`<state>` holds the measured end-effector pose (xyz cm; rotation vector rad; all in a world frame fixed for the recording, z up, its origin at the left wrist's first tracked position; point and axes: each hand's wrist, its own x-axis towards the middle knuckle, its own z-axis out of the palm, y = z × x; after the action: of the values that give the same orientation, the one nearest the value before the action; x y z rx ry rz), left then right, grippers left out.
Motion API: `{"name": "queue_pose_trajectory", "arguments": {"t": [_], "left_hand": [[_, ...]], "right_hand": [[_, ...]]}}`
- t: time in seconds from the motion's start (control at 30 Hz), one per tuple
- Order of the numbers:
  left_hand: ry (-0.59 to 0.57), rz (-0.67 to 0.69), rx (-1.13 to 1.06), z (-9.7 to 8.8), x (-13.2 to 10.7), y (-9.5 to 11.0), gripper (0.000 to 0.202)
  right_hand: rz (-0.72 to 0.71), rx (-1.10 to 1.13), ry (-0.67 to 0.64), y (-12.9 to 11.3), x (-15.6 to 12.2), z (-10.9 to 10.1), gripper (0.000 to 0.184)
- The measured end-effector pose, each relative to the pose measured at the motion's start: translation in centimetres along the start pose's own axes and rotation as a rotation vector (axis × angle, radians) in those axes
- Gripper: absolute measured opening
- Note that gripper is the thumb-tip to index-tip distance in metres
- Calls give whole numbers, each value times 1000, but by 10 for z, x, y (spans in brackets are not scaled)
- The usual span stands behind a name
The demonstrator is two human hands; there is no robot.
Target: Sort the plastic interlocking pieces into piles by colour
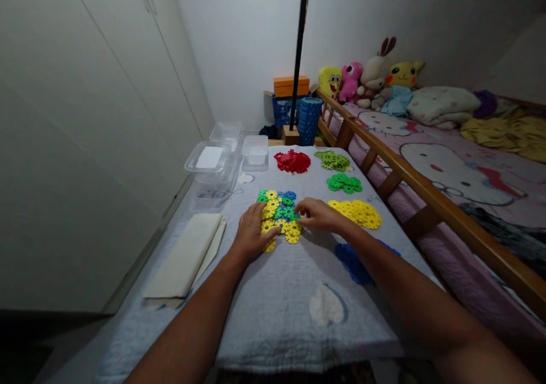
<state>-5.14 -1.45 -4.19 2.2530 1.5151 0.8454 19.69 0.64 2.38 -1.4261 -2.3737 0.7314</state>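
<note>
A cluster of yellow, green and blue snowflake discs [283,212] lies mid-table between my hands; I cannot tell how they are joined. My left hand [252,233] grips its left side, thumb along the near edge and fingers partly hidden behind the yellow discs. At the right side, my right hand [316,214] has its fingers closed in a pinch on the discs by the green ones; the exact piece is hidden. Nearest to that hand is a pile of yellow discs [357,213]. Blue discs [352,262] lie partly under my right forearm.
Red discs [292,161], lime discs [333,160] and green discs [344,183] form piles farther back. Clear plastic boxes [207,157] stand at the back left, with folded cream paper [184,254] nearer. A wooden bed rail [386,173] borders the right; a black pole [299,54] rises behind.
</note>
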Motion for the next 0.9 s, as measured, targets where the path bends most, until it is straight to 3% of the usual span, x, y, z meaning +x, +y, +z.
{"name": "queue_pose_trajectory", "arguments": {"t": [0.1,0.2,0.43,0.57,0.73,0.9], "left_hand": [[16,16,-84,-4,1,-2,68],[23,16,-109,-7,1,-2,65],[24,-35,-57,-7,1,0,64],[19,-127,19,-9,-1,5,60],[4,-142,47,-12,-2,8,59],[-15,-135,45,-10,-3,6,59]], "right_hand": [[-65,-124,-21,-18,-10,17,39],[-52,-208,-17,-24,-15,26,33],[-72,-195,20,-24,-16,20,27],[-64,-254,117,3,-22,-7,26],[171,-404,158,55,-40,-43,26],[330,-459,176,90,-56,-59,35]]}}
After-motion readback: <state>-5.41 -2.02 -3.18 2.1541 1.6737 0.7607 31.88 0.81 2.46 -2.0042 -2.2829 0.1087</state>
